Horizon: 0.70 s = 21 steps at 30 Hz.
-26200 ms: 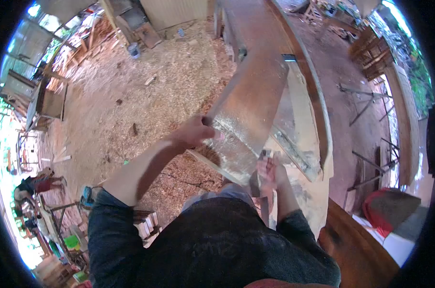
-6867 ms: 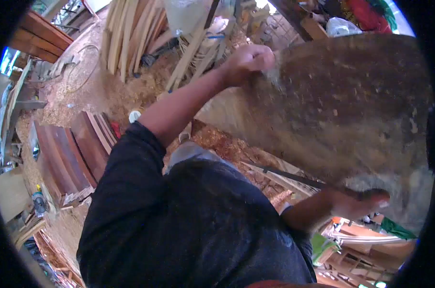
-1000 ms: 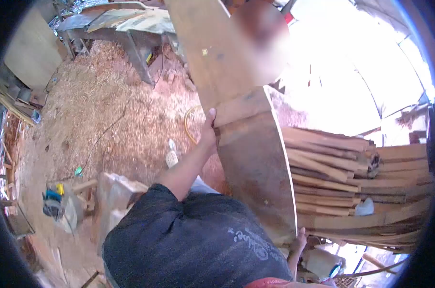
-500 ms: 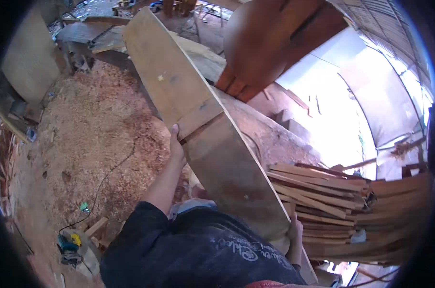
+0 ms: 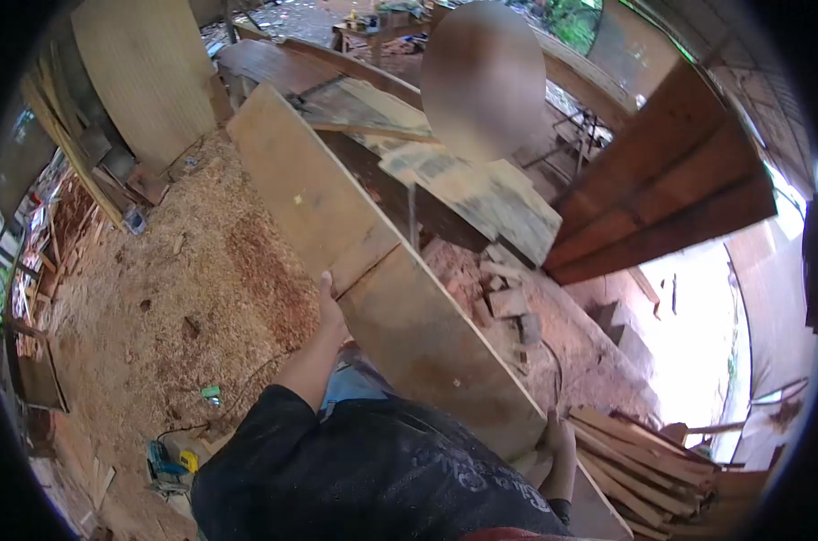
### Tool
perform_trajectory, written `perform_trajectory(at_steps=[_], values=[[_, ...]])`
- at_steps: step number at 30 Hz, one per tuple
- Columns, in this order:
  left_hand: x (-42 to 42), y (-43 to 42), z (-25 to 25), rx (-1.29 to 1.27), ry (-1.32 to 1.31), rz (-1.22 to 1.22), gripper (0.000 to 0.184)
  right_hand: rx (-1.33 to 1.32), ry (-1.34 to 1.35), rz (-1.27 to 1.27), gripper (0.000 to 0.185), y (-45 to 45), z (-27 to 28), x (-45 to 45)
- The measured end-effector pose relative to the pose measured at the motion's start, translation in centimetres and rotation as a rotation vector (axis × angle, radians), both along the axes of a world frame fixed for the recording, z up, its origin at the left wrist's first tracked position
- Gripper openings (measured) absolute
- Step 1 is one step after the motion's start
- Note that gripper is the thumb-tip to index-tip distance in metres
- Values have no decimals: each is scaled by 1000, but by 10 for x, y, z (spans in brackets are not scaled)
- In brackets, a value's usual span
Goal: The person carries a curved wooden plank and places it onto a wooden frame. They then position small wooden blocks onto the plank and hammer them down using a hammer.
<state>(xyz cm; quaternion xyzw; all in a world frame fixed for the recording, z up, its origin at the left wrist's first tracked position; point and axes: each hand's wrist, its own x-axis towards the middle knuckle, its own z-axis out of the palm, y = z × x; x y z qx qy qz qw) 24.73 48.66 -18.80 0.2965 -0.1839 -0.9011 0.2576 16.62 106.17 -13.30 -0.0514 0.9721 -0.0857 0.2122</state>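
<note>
A long, wide wooden board slants across the view in front of my body, from upper left to lower right. A dark seam crosses its face near the middle. My left hand grips the board's left edge beside that seam, thumb on the face and the other fingers hidden behind. On the right edge, lower down, my right hand is closed round the board near my waist. The board's far end is held up off the shavings-covered ground.
Ahead stands a workbench with a pale, stained panel. Dark reddish planks lean at the right. Wooden strips are stacked at the lower right. A teal power tool and its cord lie at the lower left. A plywood sheet stands at the upper left.
The view has turned to the right, bringing the workbench and reddish planks further into sight. The strip stack has shifted toward the lower right. Both hands still hold the board, its far end tilted further left.
</note>
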Motion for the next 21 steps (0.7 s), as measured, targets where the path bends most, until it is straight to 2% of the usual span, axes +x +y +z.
perform_trajectory(at_steps=[1,4,7,8,9,10,12,13,14,15,16,17,19,21], values=[[7,-24,-1,5,-39,26,78,58,29,106,61,-26,-2,-8],[25,-113,-57,17,-41,89,81,180,56,290,70,-118,-2,-28],[44,-225,-120,-74,183,104,85,178,3,306,57,-225,-6,-32],[70,-250,-128,5,123,95,85,243,-42,278,52,-256,-13,-36],[91,-281,-124,73,63,76,85,298,-85,241,48,-289,-16,-39],[80,-318,-107,111,46,62,85,220,-11,293,49,-359,30,-26],[64,-360,-35,79,15,128,85,223,99,318,57,-396,8,-62],[69,-378,-13,65,-29,156,85,226,124,327,61,-428,17,-54],[69,-403,-19,32,-54,157,86,166,53,194,66,-454,30,-56],[66,-433,-36,-2,-80,157,86,108,-18,60,71,-506,72,-64],[60,-462,-44,-40,-98,155,87,68,17,86,72,-531,76,-75],[54,-488,-42,-58,-88,160,87,29,55,108,73,-556,75,-83],[38,-525,-38,-87,-59,169,88,10,-51,86,74,-599,73,-107],[19,-560,-28,-119,-34,149,87,37,-126,92,76,-629,36,-144]])
